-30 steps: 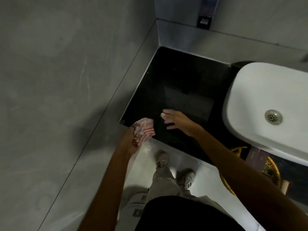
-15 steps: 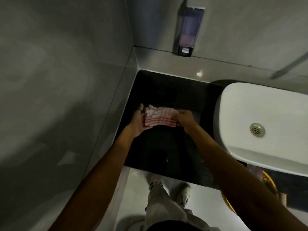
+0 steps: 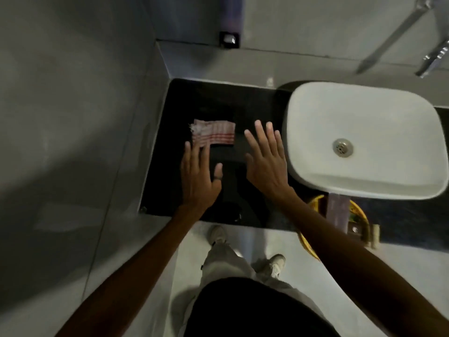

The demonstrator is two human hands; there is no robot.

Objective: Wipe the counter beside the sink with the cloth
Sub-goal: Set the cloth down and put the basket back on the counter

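A folded white cloth with red stripes (image 3: 213, 133) lies flat on the black counter (image 3: 218, 103), left of the white sink basin (image 3: 364, 139). My left hand (image 3: 198, 176) hovers flat just in front of the cloth, fingers apart, its fingertips at the cloth's near edge. To the right of the cloth, my right hand (image 3: 266, 159) is spread open beside the basin's left rim. Neither hand holds anything.
Grey walls close the counter at the left and back. A soap dispenser (image 3: 230, 25) hangs on the back wall above the counter. A metal tap (image 3: 398, 37) reaches in at the top right. A yellow basket (image 3: 313, 205) sits below the basin's front edge.
Both hands held the cloth stretched between them above the counter; now the cloth lies on the counter and both hands have let go and drawn back, open.
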